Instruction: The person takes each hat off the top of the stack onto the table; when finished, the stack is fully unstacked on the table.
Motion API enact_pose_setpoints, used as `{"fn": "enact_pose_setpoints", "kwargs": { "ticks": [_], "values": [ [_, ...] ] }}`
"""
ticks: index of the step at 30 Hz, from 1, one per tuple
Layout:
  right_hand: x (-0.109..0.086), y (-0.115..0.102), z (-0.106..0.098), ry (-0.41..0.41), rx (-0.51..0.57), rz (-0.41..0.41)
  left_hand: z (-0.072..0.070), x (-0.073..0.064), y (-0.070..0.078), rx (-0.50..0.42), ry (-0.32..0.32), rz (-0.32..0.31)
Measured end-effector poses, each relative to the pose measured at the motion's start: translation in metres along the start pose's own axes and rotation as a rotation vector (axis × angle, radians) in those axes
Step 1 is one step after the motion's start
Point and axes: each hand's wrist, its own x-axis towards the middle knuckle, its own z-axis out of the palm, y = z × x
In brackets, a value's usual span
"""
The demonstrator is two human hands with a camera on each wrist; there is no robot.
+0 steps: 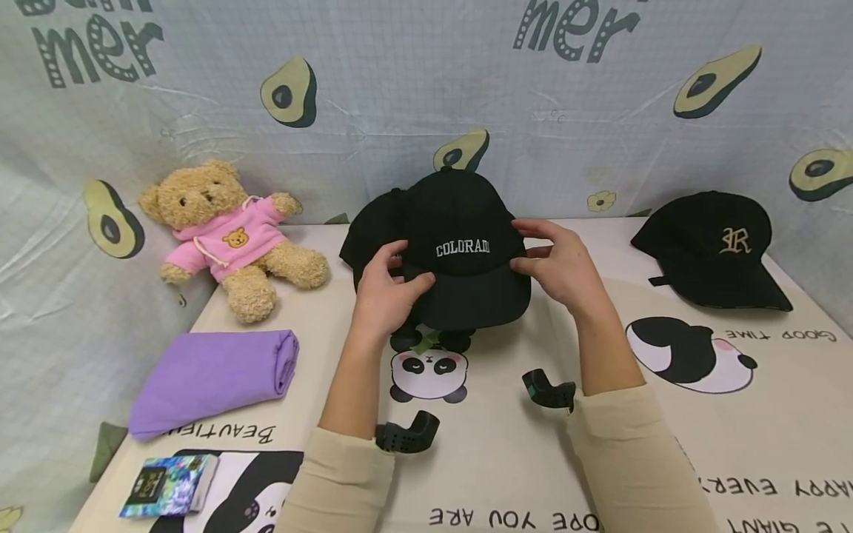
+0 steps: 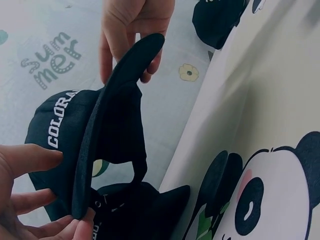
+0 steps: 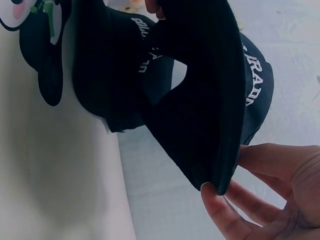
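A black baseball cap [image 1: 460, 215] with white COLORADO lettering is held up between both hands, brim toward me. My left hand [image 1: 383, 292] pinches the brim's left end, with the thumb on top, while my right hand [image 1: 563, 270] pinches its right end. Both wrist views show the cap's hollow underside and the opening at its back. Behind and below it is a second black cap [image 1: 373, 222], also with white lettering in the right wrist view. The held cap hides much of that one in the head view.
At the back left sits a teddy bear [image 1: 233, 233] in a pink hoodie. A folded purple cloth [image 1: 213, 377] and a small colourful box [image 1: 169, 485] lie in front of it. Another black cap [image 1: 706, 252] with a gold letter stands at the right. A printed curtain [image 1: 386, 81] hangs behind.
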Motion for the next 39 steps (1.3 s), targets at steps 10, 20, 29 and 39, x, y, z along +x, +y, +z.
{"fn": "enact_pose_setpoints", "kwargs": {
  "ticks": [10,20,29,39],
  "values": [
    [-0.001,0.003,-0.004,0.007,0.000,0.003,0.009,-0.005,0.004,0.015,0.016,0.000],
    [-0.001,0.004,-0.012,0.019,-0.003,0.011,0.014,-0.005,0.006,0.025,-0.005,0.022],
    [-0.003,0.004,-0.015,0.030,-0.019,0.010,0.017,-0.007,0.007,0.024,-0.010,0.026],
    [-0.004,0.002,-0.020,0.040,-0.028,0.017,0.026,-0.008,0.007,0.049,-0.001,0.065]
  ]
}}
